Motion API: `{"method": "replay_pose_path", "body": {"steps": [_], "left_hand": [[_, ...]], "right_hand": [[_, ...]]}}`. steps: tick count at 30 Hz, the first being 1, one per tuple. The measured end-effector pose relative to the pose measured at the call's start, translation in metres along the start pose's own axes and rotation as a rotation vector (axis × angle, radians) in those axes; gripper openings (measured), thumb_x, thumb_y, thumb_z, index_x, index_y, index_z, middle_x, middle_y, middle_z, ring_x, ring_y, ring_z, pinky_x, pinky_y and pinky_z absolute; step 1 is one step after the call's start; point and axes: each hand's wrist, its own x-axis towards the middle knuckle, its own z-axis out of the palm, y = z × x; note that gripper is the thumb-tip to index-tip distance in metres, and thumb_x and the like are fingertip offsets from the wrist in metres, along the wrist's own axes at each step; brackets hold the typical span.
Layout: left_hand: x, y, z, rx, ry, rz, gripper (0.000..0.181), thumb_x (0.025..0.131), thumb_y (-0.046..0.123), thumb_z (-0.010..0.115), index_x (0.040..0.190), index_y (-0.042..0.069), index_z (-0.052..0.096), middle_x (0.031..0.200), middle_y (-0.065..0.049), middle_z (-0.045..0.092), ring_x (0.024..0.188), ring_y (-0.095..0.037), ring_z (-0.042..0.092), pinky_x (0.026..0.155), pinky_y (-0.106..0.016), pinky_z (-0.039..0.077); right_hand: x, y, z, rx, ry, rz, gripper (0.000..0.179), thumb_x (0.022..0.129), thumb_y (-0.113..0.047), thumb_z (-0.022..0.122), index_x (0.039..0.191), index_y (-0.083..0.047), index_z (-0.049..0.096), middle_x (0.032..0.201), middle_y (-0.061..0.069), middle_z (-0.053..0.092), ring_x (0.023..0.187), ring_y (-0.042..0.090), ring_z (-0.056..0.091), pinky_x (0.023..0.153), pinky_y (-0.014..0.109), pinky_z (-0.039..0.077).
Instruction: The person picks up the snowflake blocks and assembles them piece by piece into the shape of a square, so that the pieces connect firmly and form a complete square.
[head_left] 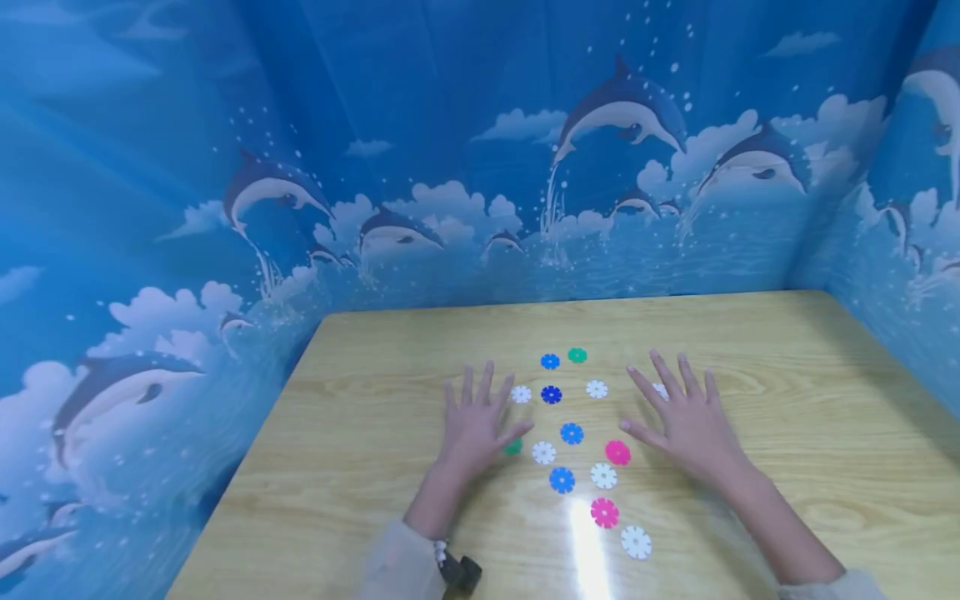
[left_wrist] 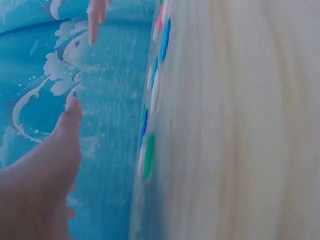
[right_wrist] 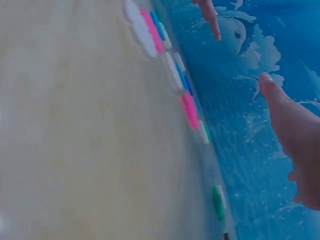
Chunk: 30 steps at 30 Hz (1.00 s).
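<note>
My left hand [head_left: 472, 432] and right hand [head_left: 696, 427] are held over the table with fingers spread, palms down, holding nothing. Both wrist views show the left hand [left_wrist: 47, 172] and right hand [right_wrist: 295, 135] raised above the tabletop. Between them lie several flat, notched plastic discs, among them a dark blue disc [head_left: 551, 395], a green disc [head_left: 577, 355], a pink disc [head_left: 618, 452] and a white disc [head_left: 636, 542]. Another green disc [head_left: 513, 447] is partly covered by my left thumb. The right fingers partly hide a white disc [head_left: 660, 391].
The discs lie flat and scattered on a wood-grain table [head_left: 360, 433]. A blue curtain [head_left: 450, 100] printed with dolphins and clouds surrounds its back and sides. Glare streaks the table near the front. A black device [head_left: 461, 573] is strapped at my left wrist.
</note>
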Motion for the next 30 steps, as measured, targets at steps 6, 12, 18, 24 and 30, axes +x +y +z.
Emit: {"method": "replay_pose_path", "body": {"steps": [6, 12, 18, 24, 30], "left_hand": [[0.004, 0.015, 0.014, -0.053, 0.009, 0.129, 0.07, 0.089, 0.063, 0.035, 0.145, 0.021, 0.028, 0.151, -0.013, 0.01, 0.135, -0.039, 0.005, 0.104, -0.063, 0.007], [0.01, 0.035, 0.024, -0.1, -0.012, 0.231, 0.064, 0.092, 0.059, 0.034, 0.144, 0.024, 0.029, 0.151, -0.012, 0.01, 0.136, -0.036, 0.005, 0.106, -0.059, 0.005], [0.014, 0.05, 0.035, -0.142, -0.027, 0.249, 0.056, 0.095, 0.055, 0.03, 0.141, 0.025, 0.037, 0.15, -0.009, 0.016, 0.136, -0.033, 0.01, 0.107, -0.056, 0.005], [0.012, 0.054, 0.039, -0.177, -0.044, 0.239, 0.042, 0.096, 0.043, 0.041, 0.132, 0.024, 0.05, 0.145, -0.007, 0.03, 0.135, -0.033, 0.016, 0.107, -0.055, 0.009], [0.012, 0.055, 0.042, -0.187, -0.031, 0.232, 0.039, 0.096, 0.041, 0.042, 0.13, 0.024, 0.051, 0.143, -0.005, 0.033, 0.135, -0.031, 0.017, 0.108, -0.052, 0.011]], "right_hand": [[-0.009, -0.003, 0.017, 0.051, 0.0, -0.034, 0.071, 0.084, -0.054, 0.055, 0.141, -0.016, 0.037, 0.148, 0.018, 0.018, 0.135, 0.038, 0.0, 0.103, 0.065, 0.002], [-0.018, -0.004, 0.03, 0.081, 0.01, -0.07, 0.064, 0.087, -0.051, 0.054, 0.139, -0.016, 0.041, 0.147, 0.018, 0.021, 0.134, 0.041, 0.007, 0.102, 0.066, 0.008], [-0.022, -0.006, 0.039, 0.147, 0.007, -0.101, 0.059, 0.086, -0.048, 0.057, 0.135, -0.016, 0.047, 0.145, 0.018, 0.026, 0.13, 0.047, 0.018, 0.103, 0.064, 0.011], [-0.025, -0.009, 0.045, 0.269, 0.0, -0.131, 0.048, 0.086, -0.041, 0.062, 0.125, -0.015, 0.058, 0.142, 0.016, 0.034, 0.13, 0.043, 0.021, 0.104, 0.059, 0.016], [-0.026, -0.008, 0.046, 0.322, -0.02, -0.115, 0.037, 0.086, -0.035, 0.063, 0.117, -0.015, 0.064, 0.138, 0.015, 0.04, 0.127, 0.042, 0.028, 0.097, 0.064, 0.025]]}}
